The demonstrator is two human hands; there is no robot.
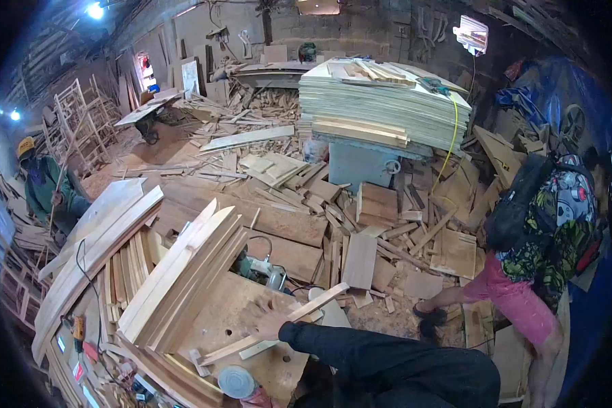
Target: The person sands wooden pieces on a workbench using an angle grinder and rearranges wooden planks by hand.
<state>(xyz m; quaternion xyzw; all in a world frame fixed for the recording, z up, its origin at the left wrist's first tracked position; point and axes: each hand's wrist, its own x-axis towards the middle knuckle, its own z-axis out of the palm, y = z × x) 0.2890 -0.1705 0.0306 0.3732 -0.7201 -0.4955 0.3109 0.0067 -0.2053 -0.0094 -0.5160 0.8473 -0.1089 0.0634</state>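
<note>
The black-sleeved right hand (266, 319) spreads its fingers, unclenched, over the slim pale wooden strip (324, 299) on the brown wooden tabletop (217, 314), seemingly light, stiff, best gripped mid-length; the left hand's (256, 399) hold I can't tell.

The right hand (268, 322) is blurred, and whether the tabletop (214, 323) is touched by its fingertips cannot be told. The wooden strip (323, 301) is partly covered by it. The power tool (258, 268) is partly hidden by curved boards (173, 279). The pinkish shape (257, 400) beside the pale round lid (236, 382) is cut off by the lower edge, as is a co-worker's leg (547, 364).
</note>
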